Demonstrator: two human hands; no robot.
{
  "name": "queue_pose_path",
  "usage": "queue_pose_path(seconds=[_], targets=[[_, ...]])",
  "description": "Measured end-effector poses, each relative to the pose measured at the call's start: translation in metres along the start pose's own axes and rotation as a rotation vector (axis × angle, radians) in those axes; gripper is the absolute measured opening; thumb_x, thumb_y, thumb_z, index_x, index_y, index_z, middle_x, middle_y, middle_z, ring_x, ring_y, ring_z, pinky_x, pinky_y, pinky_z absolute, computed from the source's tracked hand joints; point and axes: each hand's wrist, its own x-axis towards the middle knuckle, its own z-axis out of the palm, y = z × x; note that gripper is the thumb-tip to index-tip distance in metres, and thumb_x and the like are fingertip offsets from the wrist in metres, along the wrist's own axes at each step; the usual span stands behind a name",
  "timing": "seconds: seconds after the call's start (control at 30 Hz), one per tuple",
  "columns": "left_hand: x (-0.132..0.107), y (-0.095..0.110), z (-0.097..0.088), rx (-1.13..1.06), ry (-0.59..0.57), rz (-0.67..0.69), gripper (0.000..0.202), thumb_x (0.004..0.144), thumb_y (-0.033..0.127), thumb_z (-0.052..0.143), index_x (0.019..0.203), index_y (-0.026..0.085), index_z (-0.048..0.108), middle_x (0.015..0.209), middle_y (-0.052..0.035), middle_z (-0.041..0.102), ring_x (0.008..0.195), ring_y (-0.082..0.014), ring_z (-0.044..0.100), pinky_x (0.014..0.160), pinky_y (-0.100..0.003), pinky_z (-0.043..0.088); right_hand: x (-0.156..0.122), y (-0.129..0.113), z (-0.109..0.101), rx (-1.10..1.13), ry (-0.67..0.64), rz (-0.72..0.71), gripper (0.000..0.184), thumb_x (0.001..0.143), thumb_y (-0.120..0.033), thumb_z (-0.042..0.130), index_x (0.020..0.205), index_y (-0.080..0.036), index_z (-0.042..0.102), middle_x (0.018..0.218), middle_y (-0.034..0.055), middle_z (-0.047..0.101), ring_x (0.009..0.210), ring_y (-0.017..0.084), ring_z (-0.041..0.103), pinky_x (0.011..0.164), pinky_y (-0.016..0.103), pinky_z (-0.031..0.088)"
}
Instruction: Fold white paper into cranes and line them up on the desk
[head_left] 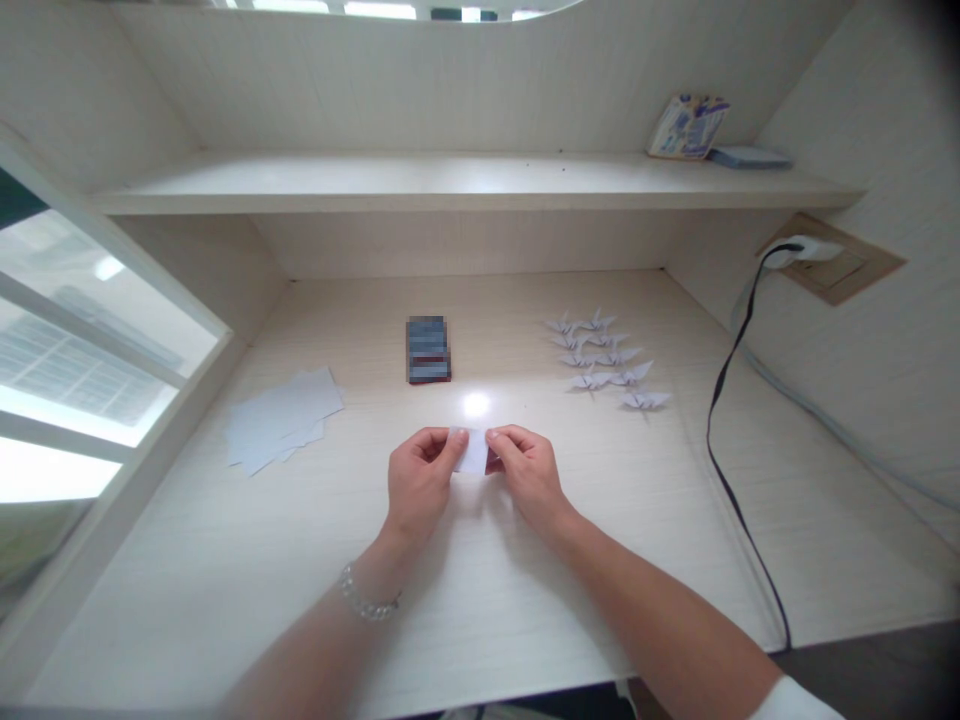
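Between my two hands is a small folded piece of white paper point(472, 455), held over the middle of the desk. My left hand point(424, 478) pinches its left edge, thumb on top. The right edge is pinched by my right hand point(527, 475), with the thumb and fingers together. Off to the left lies a loose stack of white paper sheets point(283, 420). Several folded white paper cranes point(600, 358) stand in rows at the right. The fingertips behind the paper are partly hidden.
A dark, blurred rectangular object point(428, 350) lies beyond my hands. A black cable point(724, 470) runs from a wall socket point(844, 262) down the desk's right side. On the shelf point(375, 180) are a colourful packet point(688, 127) and a flat bluish item point(750, 157). A window is at left.
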Motion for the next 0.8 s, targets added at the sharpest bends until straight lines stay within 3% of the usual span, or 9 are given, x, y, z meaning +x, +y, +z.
queue_pose_path(seconds=[0.23, 0.57, 0.8], targets=[[0.0001, 0.0001, -0.0012, -0.002, 0.019, 0.004, 0.026, 0.068, 0.037, 0.068, 0.076, 0.013, 0.067, 0.070, -0.0041, 0.066, 0.060, -0.0119, 0.056, 0.056, -0.022, 0.044, 0.0014, -0.0026, -0.0020, 0.015, -0.054, 0.033, 0.027, 0.076, -0.043, 0.058, 0.071, -0.016, 0.060, 0.063, 0.0011, 0.058, 0.058, 0.013, 0.055, 0.051, 0.024, 0.048], [-0.0002, 0.0013, -0.0042, 0.020, -0.030, 0.014, 0.022, 0.067, 0.035, 0.068, 0.075, 0.014, 0.067, 0.070, -0.0044, 0.067, 0.062, -0.0132, 0.058, 0.058, -0.024, 0.046, 0.0042, -0.0054, -0.0079, -0.012, -0.173, 0.025, 0.023, 0.073, -0.040, 0.063, 0.072, -0.017, 0.061, 0.063, -0.0005, 0.058, 0.058, 0.012, 0.054, 0.054, 0.024, 0.048], [0.0006, 0.0022, -0.0046, 0.000, -0.050, -0.014, 0.021, 0.065, 0.034, 0.070, 0.070, 0.014, 0.069, 0.068, -0.0048, 0.067, 0.060, -0.0132, 0.057, 0.057, -0.024, 0.045, 0.0039, -0.0066, -0.0079, -0.122, -0.148, -0.013, 0.025, 0.073, -0.041, 0.063, 0.071, -0.017, 0.061, 0.057, -0.0007, 0.057, 0.051, 0.011, 0.053, 0.049, 0.023, 0.045]])
